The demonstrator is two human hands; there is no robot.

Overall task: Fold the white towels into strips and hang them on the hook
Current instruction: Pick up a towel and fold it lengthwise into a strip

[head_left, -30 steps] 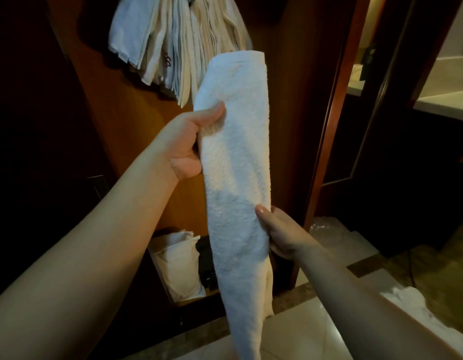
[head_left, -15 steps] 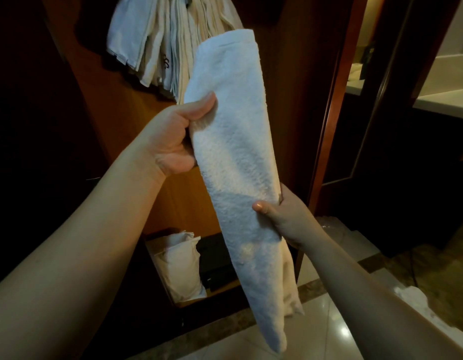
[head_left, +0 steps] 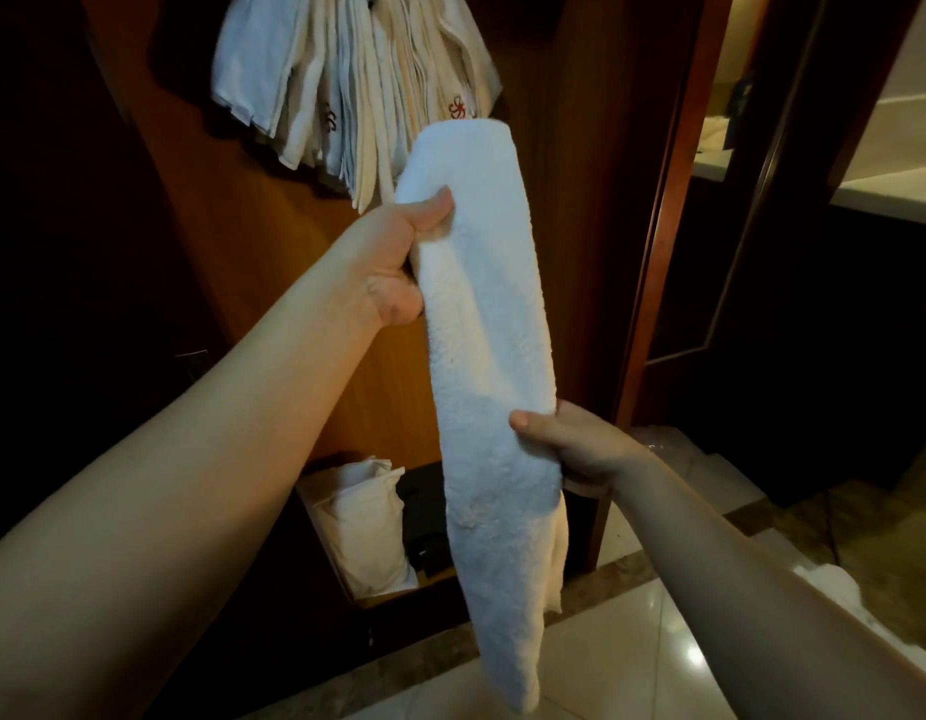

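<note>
White pillow (head_left: 364, 527) in low wooden cubby; glossy tiled floor (head_left: 637, 662); pale counter (head_left: 889, 192) at right.

Both forearms are bare right up to the frame's edge, with no sleeve, watch or band showing on either wrist. The left hand (head_left: 398, 267) and the right hand (head_left: 570, 446) wear no rings or gloves. The one thumbnail that shows, on the right hand, is short and unpainted.
</note>
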